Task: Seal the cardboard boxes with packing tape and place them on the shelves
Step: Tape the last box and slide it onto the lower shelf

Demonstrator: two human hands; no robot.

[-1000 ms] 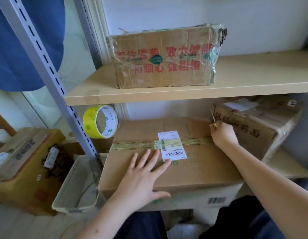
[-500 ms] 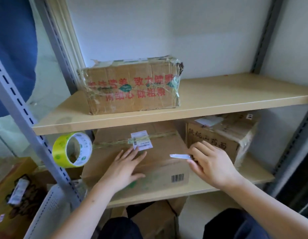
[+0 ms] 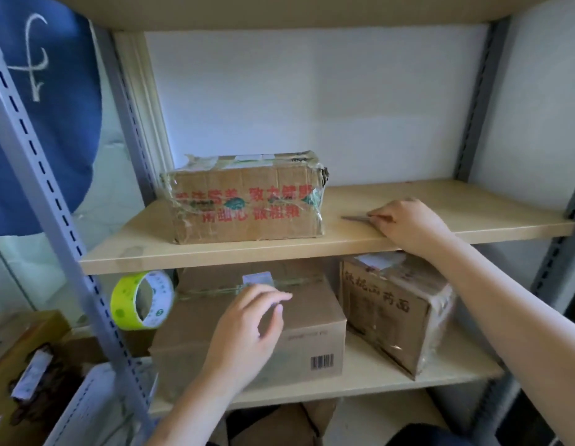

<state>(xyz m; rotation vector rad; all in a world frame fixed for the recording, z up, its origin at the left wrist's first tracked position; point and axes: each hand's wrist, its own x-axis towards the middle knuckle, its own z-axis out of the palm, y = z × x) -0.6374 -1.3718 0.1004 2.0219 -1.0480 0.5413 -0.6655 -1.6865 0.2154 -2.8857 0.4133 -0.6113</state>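
Since the earlier frame the right hand [image 3: 408,225] has risen from the lower shelf [image 3: 392,378] to the upper shelf [image 3: 456,207], pinching a thin blade [image 3: 355,217] whose tip points left toward the worn box [image 3: 247,201]. The left hand [image 3: 247,329] is off the taped box [image 3: 312,320], fingers loosely curled, holding nothing. That box lies with its long axis left-right, tape roll [image 3: 141,299] just beside it

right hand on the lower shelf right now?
No, the right hand rests on the upper shelf, holding a thin blade beside the taped box.
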